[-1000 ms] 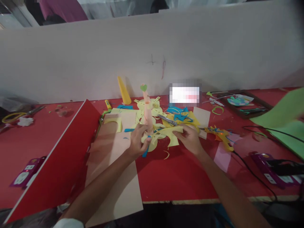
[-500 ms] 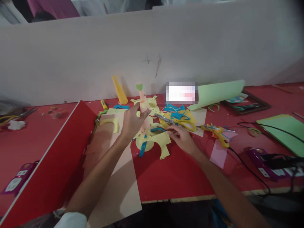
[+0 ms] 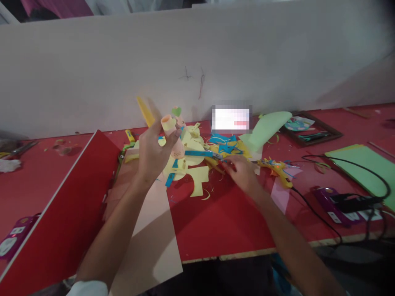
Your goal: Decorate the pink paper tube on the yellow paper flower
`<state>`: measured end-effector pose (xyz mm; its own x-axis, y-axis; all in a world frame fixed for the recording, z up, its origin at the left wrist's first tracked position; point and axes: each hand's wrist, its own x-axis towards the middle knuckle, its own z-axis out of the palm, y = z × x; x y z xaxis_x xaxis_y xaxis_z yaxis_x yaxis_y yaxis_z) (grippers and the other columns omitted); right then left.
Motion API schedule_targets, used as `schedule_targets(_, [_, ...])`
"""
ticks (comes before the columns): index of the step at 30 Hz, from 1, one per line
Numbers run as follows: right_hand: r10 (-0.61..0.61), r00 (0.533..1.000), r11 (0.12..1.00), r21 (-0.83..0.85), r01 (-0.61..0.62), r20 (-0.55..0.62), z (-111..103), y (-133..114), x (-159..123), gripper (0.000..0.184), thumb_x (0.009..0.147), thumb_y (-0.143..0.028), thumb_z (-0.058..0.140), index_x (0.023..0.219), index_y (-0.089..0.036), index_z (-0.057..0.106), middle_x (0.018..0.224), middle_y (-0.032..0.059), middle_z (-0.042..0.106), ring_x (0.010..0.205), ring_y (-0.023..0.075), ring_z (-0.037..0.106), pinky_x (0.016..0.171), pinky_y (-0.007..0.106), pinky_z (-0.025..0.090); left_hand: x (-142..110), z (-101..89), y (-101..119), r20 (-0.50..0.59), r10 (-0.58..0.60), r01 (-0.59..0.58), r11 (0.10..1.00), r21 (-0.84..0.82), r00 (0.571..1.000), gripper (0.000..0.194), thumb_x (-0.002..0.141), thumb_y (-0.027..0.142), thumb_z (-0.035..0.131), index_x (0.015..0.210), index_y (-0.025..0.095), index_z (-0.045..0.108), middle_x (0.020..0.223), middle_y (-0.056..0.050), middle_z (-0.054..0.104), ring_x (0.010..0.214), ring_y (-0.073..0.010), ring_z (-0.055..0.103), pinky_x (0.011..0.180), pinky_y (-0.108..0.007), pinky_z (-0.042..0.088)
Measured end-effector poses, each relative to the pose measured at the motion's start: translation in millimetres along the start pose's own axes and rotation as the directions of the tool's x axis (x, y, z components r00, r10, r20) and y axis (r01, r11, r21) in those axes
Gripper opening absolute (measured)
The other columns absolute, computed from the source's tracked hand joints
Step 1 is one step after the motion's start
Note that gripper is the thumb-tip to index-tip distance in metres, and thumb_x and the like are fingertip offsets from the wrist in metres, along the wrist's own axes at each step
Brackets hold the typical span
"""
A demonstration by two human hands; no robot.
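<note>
My left hand [image 3: 153, 153] holds a pink paper tube [image 3: 173, 135] lifted off the red table [image 3: 234, 222] and tilted, its open end facing up-left. Pale yellow cut-out pieces [image 3: 197, 181] and a blue strip [image 3: 170, 177] hang from its base, and a green paper heart [image 3: 176, 111] shows behind it. My right hand [image 3: 242, 172] lies low over the yellow handles of the scissors [image 3: 212, 156], fingers curled on them; the picture is blurred there. Blue and yellow paper scraps [image 3: 228, 147] lie around the scissors.
A yellow glue gun [image 3: 276, 168] with a black cord lies right of my right hand. A tilted red board [image 3: 61, 213] and a beige sheet [image 3: 151, 238] lie to the left. Green sheets [image 3: 364, 164], a dark tray [image 3: 311, 129], a purple power strip [image 3: 336, 205] and a yellow cone [image 3: 145, 111] stand around; a white partition [image 3: 247, 61] closes the back.
My left hand moved up the pink tube, then raised and tilted it with its yellow base off the table. My right hand shifted from the yellow paper to the scissors' handles.
</note>
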<state>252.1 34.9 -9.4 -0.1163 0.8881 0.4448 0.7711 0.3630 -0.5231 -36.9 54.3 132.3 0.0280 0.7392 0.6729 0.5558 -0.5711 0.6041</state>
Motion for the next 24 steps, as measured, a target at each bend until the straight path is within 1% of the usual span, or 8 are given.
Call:
schedule_targets(3, [-0.144, 0.969, 0.972, -0.156, 0.177, 0.201, 19.9, -15.2, -5.2, 0.028, 0.100, -0.032, 0.055, 0.123, -0.021, 0.069, 0.109, 0.0151, 0.073, 0.105, 0.0338, 0.064, 0.090, 0.046, 0.050, 0.7, -4.6, 3.7, -0.063, 0.045, -0.043, 0.998, 0.037, 0.997, 0.026, 0.090, 0.042, 0.075, 0.105, 0.022, 0.070, 0.089, -0.002, 0.072, 0.093, -0.0197, 0.069, 0.090, -0.033, 0.055])
schedule_targets(8, [-0.211, 0.933, 0.946, -0.179, 0.270, 0.291, 24.5, -24.6, -8.2, 0.047, 0.098, -0.014, 0.046, 0.143, -0.021, 0.059, 0.108, 0.0146, 0.072, 0.105, 0.0314, 0.064, 0.095, 0.047, 0.050, 0.3, -3.2, -1.0, -0.075, 0.039, -0.039, 0.999, -0.008, 0.996, 0.026, 0.092, 0.043, 0.073, 0.107, 0.022, 0.067, 0.080, 0.000, 0.066, 0.088, -0.0182, 0.069, 0.086, -0.032, 0.055])
schedule_targets(11, [-0.113, 0.972, 0.992, -0.038, 0.124, 0.205, 15.2, -23.6, -6.4, 0.042, 0.095, -0.013, 0.043, 0.128, -0.023, 0.067, 0.110, 0.0131, 0.071, 0.105, 0.0302, 0.066, 0.093, 0.046, 0.051, -0.8, 1.1, -6.8, -0.037, -0.011, 0.009, 0.998, -0.056, 0.999, 0.027, 0.094, 0.047, 0.069, 0.104, 0.023, 0.065, 0.076, 0.001, 0.062, 0.082, -0.0161, 0.068, 0.078, -0.029, 0.054])
schedule_targets(13, [-0.011, 0.995, 0.982, 0.188, -0.007, 0.097, 10.8, -26.2, -5.1, 0.038, 0.096, -0.015, 0.039, 0.125, -0.024, 0.063, 0.110, 0.0113, 0.072, 0.101, 0.0273, 0.068, 0.091, 0.044, 0.053, -1.7, 4.8, -10.1, -0.024, -0.047, 0.044, 0.992, -0.118, 0.999, 0.030, 0.094, 0.051, 0.069, 0.105, 0.023, 0.064, 0.074, 0.002, 0.060, 0.076, -0.0145, 0.066, 0.073, -0.028, 0.053])
schedule_targets(15, [0.056, 0.997, 0.889, 0.452, -0.072, 0.048, 11.0, -33.9, -4.5, 0.033, 0.098, -0.022, 0.041, 0.128, -0.025, 0.054, 0.112, 0.0099, 0.072, 0.099, 0.0245, 0.069, 0.087, 0.041, 0.055, -2.8, 9.3, -12.2, -0.014, -0.071, 0.068, 0.981, -0.180, 0.997, 0.033, 0.094, 0.053, 0.068, 0.109, 0.023, 0.063, 0.074, 0.002, 0.060, 0.070, -0.0130, 0.063, 0.069, -0.026, 0.052])
schedule_targets(17, [0.088, 0.994, 0.799, 0.592, -0.106, 0.059, 16.1, -45.7, -4.9, 0.029, 0.094, -0.034, 0.055, 0.121, -0.026, 0.049, 0.115, 0.0096, 0.071, 0.101, 0.0241, 0.069, 0.087, 0.039, 0.056, -4.4, 14.7, -13.2, -0.009, -0.087, 0.083, 0.973, -0.217, 0.996, 0.034, 0.095, 0.053, 0.066, 0.109, 0.023, 0.062, 0.075, 0.002, 0.060, 0.068, -0.0123, 0.061, 0.066, -0.026, 0.051])
schedule_targets(20, [0.162, 0.977, 0.790, 0.574, -0.213, 0.139, 27.6, -63.0, -6.6, 0.038, 0.083, -0.044, 0.071, 0.108, -0.027, 0.048, 0.103, 0.0060, 0.071, 0.091, 0.0241, 0.069, 0.082, 0.038, 0.056, -8.0, 22.8, -13.6, 0.008, -0.090, 0.090, 0.971, -0.221, 0.996, 0.032, 0.096, 0.053, 0.064, 0.106, 0.023, 0.062, 0.079, 0.001, 0.061, 0.071, -0.0127, 0.062, 0.068, -0.026, 0.052])
schedule_targets(24, [0.167, 0.974, 0.790, 0.570, -0.227, 0.156, 33.2, -68.0, -6.9, 0.023, 0.087, -0.038, 0.062, 0.100, -0.026, 0.047, 0.089, 0.0019, 0.067, 0.082, 0.0219, 0.068, 0.079, 0.037, 0.054, -11.6, 28.2, -15.6, 0.034, -0.071, 0.076, 0.979, -0.188, 0.997, 0.030, 0.098, 0.051, 0.063, 0.106, 0.023, 0.060, 0.084, -0.001, 0.063, 0.078, -0.0142, 0.066, 0.070, -0.027, 0.054])
